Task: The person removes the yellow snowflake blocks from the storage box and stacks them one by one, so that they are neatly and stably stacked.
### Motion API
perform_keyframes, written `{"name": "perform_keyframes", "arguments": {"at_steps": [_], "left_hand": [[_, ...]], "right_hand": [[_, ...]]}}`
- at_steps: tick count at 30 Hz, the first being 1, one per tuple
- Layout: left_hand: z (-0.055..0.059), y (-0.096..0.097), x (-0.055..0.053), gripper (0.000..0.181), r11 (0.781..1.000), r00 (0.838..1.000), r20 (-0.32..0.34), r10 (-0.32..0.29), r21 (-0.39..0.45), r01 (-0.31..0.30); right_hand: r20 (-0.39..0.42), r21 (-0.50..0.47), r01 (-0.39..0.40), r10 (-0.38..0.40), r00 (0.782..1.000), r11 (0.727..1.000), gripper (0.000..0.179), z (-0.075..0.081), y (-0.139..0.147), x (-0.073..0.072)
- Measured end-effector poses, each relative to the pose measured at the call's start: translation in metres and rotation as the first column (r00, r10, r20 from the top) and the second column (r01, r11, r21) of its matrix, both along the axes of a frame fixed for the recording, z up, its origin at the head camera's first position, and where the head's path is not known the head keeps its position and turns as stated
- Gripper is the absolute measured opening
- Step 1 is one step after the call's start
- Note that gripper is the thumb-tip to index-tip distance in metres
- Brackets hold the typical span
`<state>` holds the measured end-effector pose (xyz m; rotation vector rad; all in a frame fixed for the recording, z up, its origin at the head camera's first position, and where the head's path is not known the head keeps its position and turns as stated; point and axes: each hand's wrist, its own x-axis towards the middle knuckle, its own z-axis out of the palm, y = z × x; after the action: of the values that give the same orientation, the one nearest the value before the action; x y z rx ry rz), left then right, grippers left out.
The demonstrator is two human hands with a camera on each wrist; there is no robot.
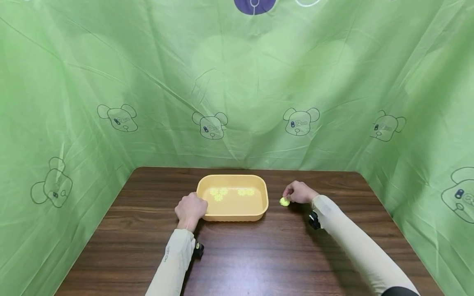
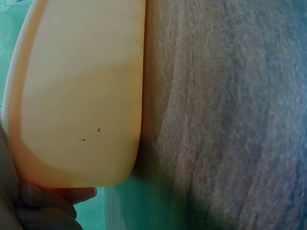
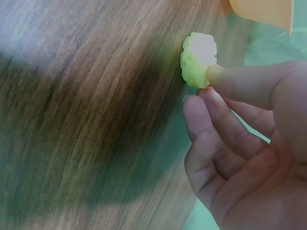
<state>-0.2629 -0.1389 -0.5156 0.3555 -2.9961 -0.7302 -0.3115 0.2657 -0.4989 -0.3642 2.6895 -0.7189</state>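
Observation:
A shallow yellow-orange tray [image 1: 237, 207] with rounded corners sits on the dark wooden table. My left hand [image 1: 191, 208] grips its left end. In the left wrist view the fingers [image 2: 43, 203] are curled under the tray's corner and its outer wall [image 2: 81, 105] fills much of the picture. Right of the tray, my right hand [image 1: 299, 193] pinches a small yellow-green flower-shaped piece [image 3: 197, 60] by its edge, between thumb and fingertips. The piece is thick, with a scalloped rim. Inside the tray lie several pale yellow flower shapes [image 1: 218, 194], in two groups.
The brown wood-grain table [image 1: 240, 259] reaches back to a green curtain [image 1: 252, 82] printed with bear outlines, which also hangs at both sides. Small black devices [image 1: 198, 250] are strapped to both wrists over pale sleeves.

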Motion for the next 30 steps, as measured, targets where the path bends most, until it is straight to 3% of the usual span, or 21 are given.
{"name": "perform_keyframes", "arguments": {"at_steps": [3, 8, 11, 17, 22, 30], "left_hand": [[0.0, 0.0, 0.001, 0.026, 1.0, 1.0, 0.001, 0.002, 0.003, -0.002], [0.001, 0.001, 0.002, 0.027, 1.0, 1.0, 0.002, 0.002, 0.004, -0.002], [0.001, 0.001, 0.002, 0.027, 1.0, 1.0, 0.002, 0.0, 0.002, 0.0], [0.0, 0.001, 0.002, 0.026, 1.0, 1.0, -0.002, -0.001, 0.002, 0.001], [-0.001, 0.002, 0.002, 0.026, 1.0, 1.0, -0.012, 0.005, 0.001, -0.005], [0.0, 0.001, 0.003, 0.027, 1.0, 0.999, -0.033, 0.016, -0.002, -0.016]], "right_hand": [[-0.015, 0.01, -0.004, 0.004, 1.0, 1.0, 0.006, 0.001, -0.001, 0.001], [-0.124, -0.026, 0.017, -0.02, 0.992, 1.0, 0.011, 0.007, -0.009, -0.004], [-0.174, -0.069, 0.014, -0.026, 0.984, 0.998, 0.013, 0.02, -0.023, -0.013], [-0.246, -0.052, -0.037, 0.023, 0.969, 0.998, 0.01, 0.051, -0.073, -0.033], [-0.215, -0.007, -0.09, 0.086, 0.973, 0.996, 0.008, 0.056, -0.117, -0.04], [-0.099, 0.092, -0.141, 0.15, 0.984, 0.986, 0.01, 0.042, -0.155, -0.043]]}}
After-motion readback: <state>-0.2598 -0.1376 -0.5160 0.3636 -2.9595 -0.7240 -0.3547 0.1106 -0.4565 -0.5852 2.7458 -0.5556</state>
